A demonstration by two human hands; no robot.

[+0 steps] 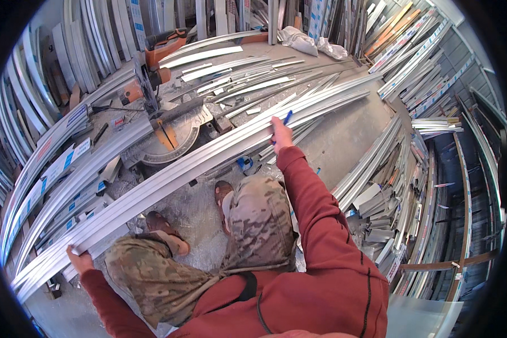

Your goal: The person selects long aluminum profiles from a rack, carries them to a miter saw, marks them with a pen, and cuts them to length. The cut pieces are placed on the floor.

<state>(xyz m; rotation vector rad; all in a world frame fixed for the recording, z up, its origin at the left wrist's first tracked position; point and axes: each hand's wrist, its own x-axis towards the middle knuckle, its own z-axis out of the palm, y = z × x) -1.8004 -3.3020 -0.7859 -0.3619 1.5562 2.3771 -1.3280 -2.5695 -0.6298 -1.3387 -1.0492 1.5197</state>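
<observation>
Holding, left hand: the bare left hand [81, 261] grasps the near edge of a long metal profile [186, 162] toward its lower-left end.
Marking-pen side: the right hand [281, 135] is closed around a slim blue pen [288, 118], fingers at the profile's near edge; whether they also clamp the metal, I cannot tell.
Profile: silvery, smooth, lengthwise-ridged, lying diagonally from lower left to upper right, between the person's knees and the saw; one piece or several side by side, I cannot tell.
Saw: a miter saw [173, 151] with orange and black housing, grey metal base and a curved scale, just beyond the profile.
Floor strips: thin pale offcuts [248, 85], narrow and straight-edged, scattered behind the saw on a dull grey, littered floor.
Left stack: long, glossy channel-shaped lengths [76, 194], some bearing blue-and-white film.
Right heap: short and long metal pieces [377, 205], piled unevenly, silver with darker bits.
Sack: crumpled, whitish, soft-looking sack [296, 40] at the far side.
Clothing: dark red sleeves [321, 211] and matte camouflage trousers [259, 217], creased at the bent knees.
</observation>
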